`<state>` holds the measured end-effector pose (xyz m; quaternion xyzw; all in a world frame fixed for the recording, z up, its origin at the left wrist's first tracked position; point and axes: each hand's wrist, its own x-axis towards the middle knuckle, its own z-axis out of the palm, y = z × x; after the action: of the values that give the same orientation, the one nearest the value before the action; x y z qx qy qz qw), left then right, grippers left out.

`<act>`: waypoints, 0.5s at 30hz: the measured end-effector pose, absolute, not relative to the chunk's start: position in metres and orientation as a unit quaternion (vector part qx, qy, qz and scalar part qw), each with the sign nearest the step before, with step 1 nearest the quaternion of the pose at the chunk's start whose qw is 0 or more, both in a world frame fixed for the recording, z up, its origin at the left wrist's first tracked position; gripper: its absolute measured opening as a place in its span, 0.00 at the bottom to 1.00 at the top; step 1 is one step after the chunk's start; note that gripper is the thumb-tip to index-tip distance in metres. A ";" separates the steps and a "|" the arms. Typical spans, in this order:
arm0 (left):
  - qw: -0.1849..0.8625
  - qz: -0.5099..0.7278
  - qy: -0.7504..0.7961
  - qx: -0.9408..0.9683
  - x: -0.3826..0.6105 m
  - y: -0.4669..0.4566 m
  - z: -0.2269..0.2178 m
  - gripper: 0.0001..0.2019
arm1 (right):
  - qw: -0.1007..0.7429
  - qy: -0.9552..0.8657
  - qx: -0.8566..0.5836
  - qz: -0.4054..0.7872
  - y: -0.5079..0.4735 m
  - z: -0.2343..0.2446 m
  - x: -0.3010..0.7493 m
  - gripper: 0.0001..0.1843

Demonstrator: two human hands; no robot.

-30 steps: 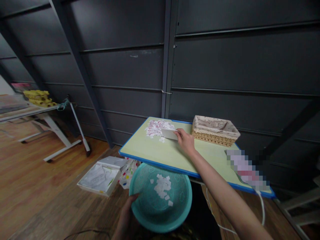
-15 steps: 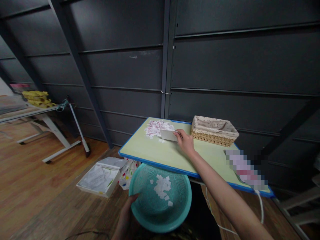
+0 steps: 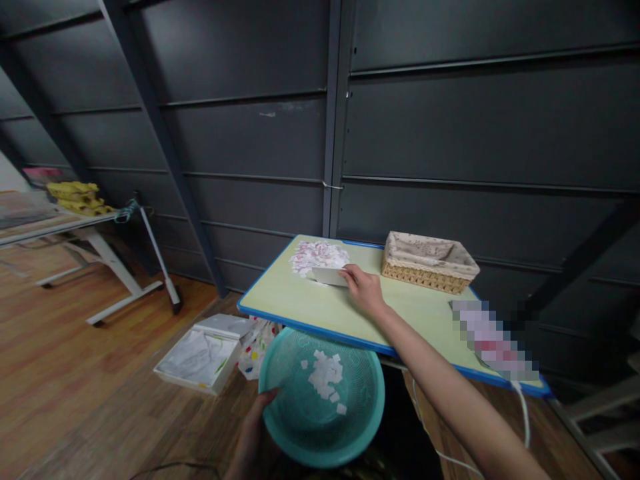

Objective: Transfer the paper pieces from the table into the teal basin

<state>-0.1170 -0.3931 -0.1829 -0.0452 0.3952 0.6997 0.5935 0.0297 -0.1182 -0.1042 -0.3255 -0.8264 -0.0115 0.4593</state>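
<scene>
Pinching white card [image 3: 328, 276] beside paper scraps [image 3: 319, 255]: right hand [image 3: 365, 289] | gripping rim of teal basket [image 3: 305, 430]: left hand [image 3: 256, 417]

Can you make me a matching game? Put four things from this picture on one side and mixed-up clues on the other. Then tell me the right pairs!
Things:
1. teal basin
2. white card
3. wicker basket
4. scrap heap on the table

Clues:
A. held in the right hand
B. white with pinkish-red bits
C. has a patterned cloth lining
D. held at its rim by the left hand

Right pairs:
1-D, 2-A, 3-C, 4-B
</scene>
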 end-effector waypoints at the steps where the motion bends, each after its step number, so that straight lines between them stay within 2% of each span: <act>1: 0.599 0.697 0.393 -0.036 -0.117 -0.393 -0.179 0.43 | 0.457 -0.826 -0.329 -0.017 -0.118 -0.104 0.030 0.14; 5: 0.636 0.668 0.380 -0.070 -0.114 -0.391 -0.168 0.40 | 0.469 -0.806 -0.357 -0.046 -0.117 -0.101 0.033 0.14; 11: 0.586 0.702 0.402 -0.050 -0.108 -0.390 -0.170 0.44 | 0.475 -0.800 -0.363 -0.055 -0.118 -0.100 0.034 0.15; 15: 0.623 0.685 0.374 -0.059 -0.112 -0.393 -0.170 0.45 | 0.457 -0.813 -0.357 -0.046 -0.119 -0.101 0.033 0.15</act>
<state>-0.1121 -0.3934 -0.1696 -0.0594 0.3736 0.6847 0.6230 0.0329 -0.1190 -0.1013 -0.3568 -0.8132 -0.0459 0.4574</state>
